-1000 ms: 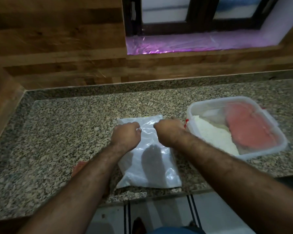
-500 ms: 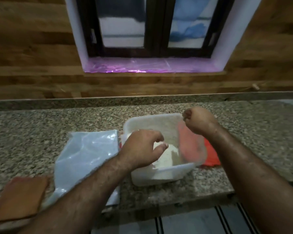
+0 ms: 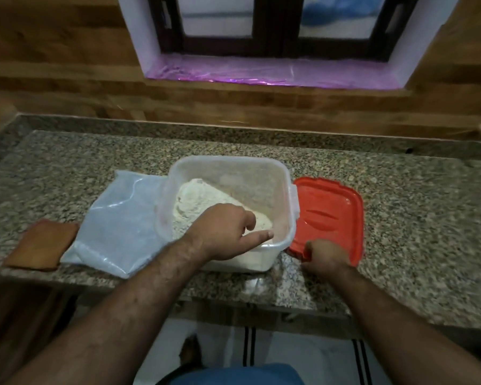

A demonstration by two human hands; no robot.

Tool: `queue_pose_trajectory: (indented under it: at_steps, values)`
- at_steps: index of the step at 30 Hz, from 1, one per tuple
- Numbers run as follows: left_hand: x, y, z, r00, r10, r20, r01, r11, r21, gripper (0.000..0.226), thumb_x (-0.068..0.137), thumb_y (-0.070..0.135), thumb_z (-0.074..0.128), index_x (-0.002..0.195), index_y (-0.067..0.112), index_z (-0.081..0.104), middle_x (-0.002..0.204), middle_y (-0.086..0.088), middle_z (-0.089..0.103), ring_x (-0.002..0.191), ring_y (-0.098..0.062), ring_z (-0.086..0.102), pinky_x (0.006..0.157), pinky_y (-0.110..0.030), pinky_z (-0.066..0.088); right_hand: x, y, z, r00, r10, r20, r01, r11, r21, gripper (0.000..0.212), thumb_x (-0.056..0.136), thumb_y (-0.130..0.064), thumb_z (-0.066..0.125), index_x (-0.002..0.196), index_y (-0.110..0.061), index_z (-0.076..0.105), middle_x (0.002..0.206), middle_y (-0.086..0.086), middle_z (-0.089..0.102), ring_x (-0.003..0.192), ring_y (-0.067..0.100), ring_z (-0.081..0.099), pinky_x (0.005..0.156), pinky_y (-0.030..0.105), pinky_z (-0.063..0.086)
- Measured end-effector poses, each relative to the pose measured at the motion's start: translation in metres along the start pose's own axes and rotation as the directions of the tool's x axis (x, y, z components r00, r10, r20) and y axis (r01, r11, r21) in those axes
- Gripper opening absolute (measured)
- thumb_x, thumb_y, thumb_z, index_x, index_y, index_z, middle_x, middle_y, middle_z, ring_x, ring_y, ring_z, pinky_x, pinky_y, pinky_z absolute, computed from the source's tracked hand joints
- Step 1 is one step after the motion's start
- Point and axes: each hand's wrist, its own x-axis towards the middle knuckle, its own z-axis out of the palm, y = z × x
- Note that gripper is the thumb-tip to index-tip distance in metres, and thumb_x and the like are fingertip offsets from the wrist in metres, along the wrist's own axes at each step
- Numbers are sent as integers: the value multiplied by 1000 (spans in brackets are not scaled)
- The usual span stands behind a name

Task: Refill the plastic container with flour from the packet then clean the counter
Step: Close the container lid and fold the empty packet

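Observation:
A clear plastic container point(image 3: 228, 168) stands open mid-counter with a heap of flour point(image 3: 197, 198) in its left half. My left hand point(image 3: 225, 234) sits on its near rim, fingers curled inside and thumb along the edge, holding it. The red lid point(image 3: 331, 212) lies flat on the counter, touching the container's right side. My right hand point(image 3: 324, 257) grips the lid's near edge. The flour packet point(image 3: 117, 226), a clear plastic bag, lies flat against the container's left side.
A brown cloth point(image 3: 39, 244) lies left of the packet, near the front edge of the granite counter point(image 3: 400, 218). A wooden wall and a window with a purple sill point(image 3: 261, 70) rise behind. The floor shows below the counter edge.
Both hands left the packet. My right hand took the red lid off the container and laid it flat on the counter to the right. My left hand stays on the container's near rim.

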Motion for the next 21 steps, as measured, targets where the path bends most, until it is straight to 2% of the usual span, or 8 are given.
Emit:
queue_pose_trajectory:
  at_steps: [2, 5, 8, 10, 14, 17, 19, 21]
  values:
    - [0, 3, 1, 1000, -31, -6, 31, 999, 9, 74, 91, 85, 32, 92, 25, 74, 79, 7, 69, 74, -13, 63, 73, -40, 56, 0, 2, 7, 994, -32, -100, 26, 998, -59, 21, 92, -37, 66, 107, -25, 75, 106, 0, 78, 100, 26, 75, 81, 33, 57]
    - [2, 3, 1, 999, -34, -41, 34, 999, 10, 67, 93, 82, 40, 95, 24, 75, 82, 8, 71, 77, -14, 64, 73, -38, 56, 3, 2, -2, 951, -58, -304, 52, 998, -29, 15, 97, -24, 61, 101, -22, 75, 101, 3, 77, 94, 28, 73, 78, 37, 57]
    - [2, 2, 1, 997, -32, -76, 31, 999, -7, 64, 94, 80, 44, 98, 25, 76, 85, 9, 72, 79, -13, 65, 73, -37, 56, 7, -4, -32, 810, -31, -585, 93, 993, 75, 9, 99, -21, 64, 93, -16, 69, 93, 7, 72, 83, 31, 64, 68, 37, 45]
    - [1, 2, 1, 994, -41, -104, 41, 999, -7, 66, 92, 82, 42, 97, 26, 76, 85, 10, 72, 79, -12, 65, 73, -36, 56, 7, -13, -60, 710, 34, -703, 142, 971, 190, 16, 103, -26, 64, 94, -13, 68, 89, 5, 69, 78, 27, 60, 66, 31, 36]
    - [-2, 2, 2, 987, -47, -156, 42, 998, -37, 64, 91, 83, 44, 93, 27, 76, 83, 12, 71, 77, -9, 64, 72, -37, 57, 0, -36, -121, 594, 99, -798, 279, 905, 320, 24, 109, -36, 55, 101, -18, 67, 86, -9, 56, 72, 17, 52, 54, 22, 24]
    - [-4, 0, -3, 953, -115, -281, 51, 973, -227, 57, 92, 78, 52, 97, 27, 78, 85, 16, 70, 80, -3, 64, 74, -37, 58, -14, -56, -158, 452, 62, -890, 418, 867, 273, 22, 108, -34, 57, 100, -16, 66, 86, -8, 55, 74, 19, 52, 57, 29, 23]
    - [-1, -5, -13, 890, -235, -390, 73, 919, -389, 58, 91, 76, 54, 114, 28, 76, 103, 15, 72, 94, -6, 66, 81, -37, 59, -29, -72, -180, 332, 24, -943, 524, 827, 206, 21, 108, -30, 59, 99, -12, 66, 86, -4, 58, 74, 19, 52, 64, 29, 24]
    - [5, -13, -27, 819, -330, -469, 86, 879, -469, 74, 90, 77, 53, 142, 25, 62, 134, 5, 65, 121, -17, 61, 98, -41, 56, -45, -87, -199, 241, 44, -970, 636, 748, 192, 20, 108, -26, 60, 103, -8, 68, 88, -6, 58, 76, 13, 49, 65, 27, 28]
